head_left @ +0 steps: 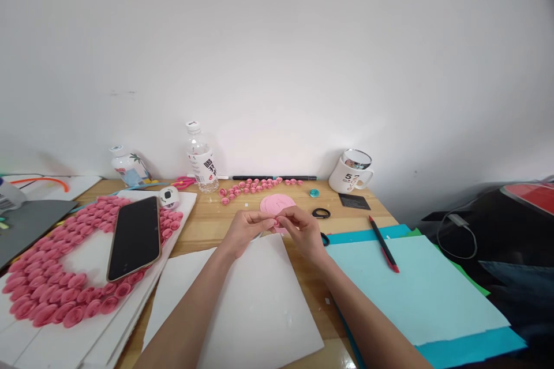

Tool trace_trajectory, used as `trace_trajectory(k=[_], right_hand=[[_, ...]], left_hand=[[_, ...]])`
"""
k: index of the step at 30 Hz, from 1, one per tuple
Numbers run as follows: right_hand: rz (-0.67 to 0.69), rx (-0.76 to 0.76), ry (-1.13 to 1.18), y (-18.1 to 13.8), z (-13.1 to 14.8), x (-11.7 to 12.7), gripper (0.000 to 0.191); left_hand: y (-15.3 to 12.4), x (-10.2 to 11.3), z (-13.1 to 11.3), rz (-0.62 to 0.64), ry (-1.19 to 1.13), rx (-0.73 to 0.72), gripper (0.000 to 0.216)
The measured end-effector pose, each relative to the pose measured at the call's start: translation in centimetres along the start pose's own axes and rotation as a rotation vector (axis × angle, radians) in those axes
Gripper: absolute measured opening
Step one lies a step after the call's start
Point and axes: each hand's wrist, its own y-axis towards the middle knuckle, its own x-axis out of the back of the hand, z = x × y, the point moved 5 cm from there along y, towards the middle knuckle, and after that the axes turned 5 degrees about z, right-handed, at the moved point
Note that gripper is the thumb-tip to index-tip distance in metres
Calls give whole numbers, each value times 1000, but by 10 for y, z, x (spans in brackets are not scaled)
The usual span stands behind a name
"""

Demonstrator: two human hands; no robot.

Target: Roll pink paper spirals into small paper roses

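Note:
My left hand (247, 229) and my right hand (303, 229) meet over the wooden desk (208, 225), fingertips pinched together on a small pink paper roll (276, 222). Just behind them lies a pink paper disc (277, 204). A row of small pink paper roses (255, 185) lies further back. Under my forearms is a white sheet (255, 305).
At the left a white board (86, 323) carries a ring of pink paper roses (47, 294) and a black phone (135, 236). A water bottle (201, 157), a white mug (351, 173), a black pen (272, 177), a red pen (383, 243) and light blue paper (415, 288) surround the hands.

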Motion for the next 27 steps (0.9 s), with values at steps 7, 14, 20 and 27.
trace_trajectory(k=[7, 14, 20, 27], right_hand=[[66, -105, 65, 1, -9, -7, 20], [54, -230, 243, 0, -19, -9, 26], [16, -320, 493, -1, -19, -9, 33], [5, -294, 421, -1, -21, -9, 28]], left_hand=[[2, 5, 2, -180, 81, 14, 28], [3, 2, 4, -231, 133, -11, 24], [2, 3, 2, -212, 110, -3, 28], [1, -1, 1, -169, 138, 17, 27]])
